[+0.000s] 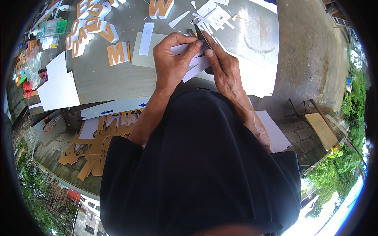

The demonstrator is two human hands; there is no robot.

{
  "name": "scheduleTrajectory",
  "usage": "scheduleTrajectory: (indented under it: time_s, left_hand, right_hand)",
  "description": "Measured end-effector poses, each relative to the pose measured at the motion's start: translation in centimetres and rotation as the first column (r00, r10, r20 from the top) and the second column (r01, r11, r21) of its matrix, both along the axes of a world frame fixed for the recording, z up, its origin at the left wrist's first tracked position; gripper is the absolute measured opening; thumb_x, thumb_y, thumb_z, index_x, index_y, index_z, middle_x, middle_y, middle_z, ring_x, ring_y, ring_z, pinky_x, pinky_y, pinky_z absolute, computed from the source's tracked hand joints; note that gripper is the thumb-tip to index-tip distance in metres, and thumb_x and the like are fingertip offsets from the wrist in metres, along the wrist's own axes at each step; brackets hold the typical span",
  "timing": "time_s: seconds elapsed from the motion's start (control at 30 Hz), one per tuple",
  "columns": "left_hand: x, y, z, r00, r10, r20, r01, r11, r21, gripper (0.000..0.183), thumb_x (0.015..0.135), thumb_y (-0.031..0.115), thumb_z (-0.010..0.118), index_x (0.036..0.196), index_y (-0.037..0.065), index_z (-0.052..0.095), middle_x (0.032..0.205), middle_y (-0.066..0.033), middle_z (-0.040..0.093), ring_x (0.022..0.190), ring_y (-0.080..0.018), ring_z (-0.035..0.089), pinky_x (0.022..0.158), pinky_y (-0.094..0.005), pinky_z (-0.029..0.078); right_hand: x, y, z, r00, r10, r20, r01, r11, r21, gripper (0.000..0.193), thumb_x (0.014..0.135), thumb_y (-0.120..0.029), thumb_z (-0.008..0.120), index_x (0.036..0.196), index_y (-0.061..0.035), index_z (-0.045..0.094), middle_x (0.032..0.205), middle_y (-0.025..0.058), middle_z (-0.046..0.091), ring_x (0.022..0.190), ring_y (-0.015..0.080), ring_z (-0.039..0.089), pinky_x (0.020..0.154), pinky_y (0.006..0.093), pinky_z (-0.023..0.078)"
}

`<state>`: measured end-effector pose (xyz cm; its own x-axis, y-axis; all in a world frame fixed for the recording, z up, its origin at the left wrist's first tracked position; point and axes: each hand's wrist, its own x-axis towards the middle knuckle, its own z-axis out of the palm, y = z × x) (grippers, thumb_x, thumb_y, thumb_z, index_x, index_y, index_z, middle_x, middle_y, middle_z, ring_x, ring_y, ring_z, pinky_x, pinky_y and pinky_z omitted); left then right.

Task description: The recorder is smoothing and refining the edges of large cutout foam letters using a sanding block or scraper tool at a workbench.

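Both my hands meet over the far middle of the table. My left hand (173, 55) is closed, thumb and forefinger pinched at a white strip (195, 70) of sheet material that shows below the fingers. My right hand (223, 65) is closed around a dark pointed tool (201, 36) that looks like scissors; its tip points away from me, against the left fingertips. The fingers hide most of the tool. White offcuts (214, 15) lie in a loose pile just beyond my hands. A small white rectangle (146, 38) rests on a grey-green sheet (141, 57) left of my left hand.
White-sided letters with brown faces, such as an M (116, 54) and a W (160, 8), stand at the far left, a pencil (128, 52) beside the M. A large white sheet (59, 84) overhangs the left edge. Brown cut-out board (92, 151) lies below; a wooden chair (321, 128) stands right.
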<state>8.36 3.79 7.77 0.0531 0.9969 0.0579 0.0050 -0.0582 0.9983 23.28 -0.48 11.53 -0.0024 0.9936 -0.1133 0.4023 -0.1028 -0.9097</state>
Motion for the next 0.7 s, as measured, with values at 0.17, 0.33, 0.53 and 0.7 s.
scheduleTrajectory:
  time_s: [0.17,0.33,0.53,0.7]
  left_hand:
    - [-1.1,1.0,-0.4,0.988,0.129,0.083,-0.122,0.989,-0.086,0.016,0.085,0.01,0.079,0.094,-0.002,0.072,0.088,-0.008,0.073,0.08,-0.0134,0.069,0.072,-0.0249,0.054]
    - [-0.7,0.6,0.2,0.994,0.07,0.088,-0.065,0.996,-0.067,0.022,0.087,0.013,0.078,0.102,-0.001,0.071,0.091,-0.009,0.073,0.086,-0.0148,0.07,0.074,-0.0257,0.054]
    - [0.5,0.2,0.8,0.913,0.031,0.406,0.082,0.963,-0.258,0.03,0.083,0.011,0.082,0.106,-0.003,0.069,0.097,-0.0128,0.073,0.088,-0.0173,0.07,0.078,-0.0284,0.057]
    - [1.0,-0.6,-0.2,0.946,0.038,0.323,0.047,0.966,-0.252,0.035,0.079,0.006,0.083,0.109,-0.006,0.068,0.1,-0.0159,0.072,0.088,-0.0192,0.071,0.079,-0.0307,0.058]
  right_hand:
    - [2.5,-1.3,-2.9,0.97,-0.055,-0.236,0.039,0.997,-0.07,0.045,0.106,-0.027,0.05,0.142,-0.0003,0.051,0.104,0.0166,0.072,0.093,0.0246,0.069,0.086,0.0297,0.05]
    - [1.6,-1.0,-1.0,0.91,-0.112,-0.4,0.057,0.988,-0.146,0.051,0.106,-0.032,0.049,0.145,0.0015,0.047,0.107,0.0137,0.069,0.095,0.0231,0.071,0.082,0.032,0.056]
    - [0.7,-0.7,-1.3,0.862,-0.21,-0.461,0.122,0.969,-0.213,0.049,0.105,-0.028,0.051,0.146,-0.0004,0.045,0.108,0.0128,0.069,0.094,0.0232,0.071,0.08,0.0327,0.058]
    - [1.0,-0.8,-2.5,0.934,-0.234,-0.269,0.235,0.972,-0.027,0.05,0.105,-0.028,0.053,0.145,-0.0002,0.047,0.113,0.0134,0.069,0.1,0.014,0.063,0.086,0.027,0.051]
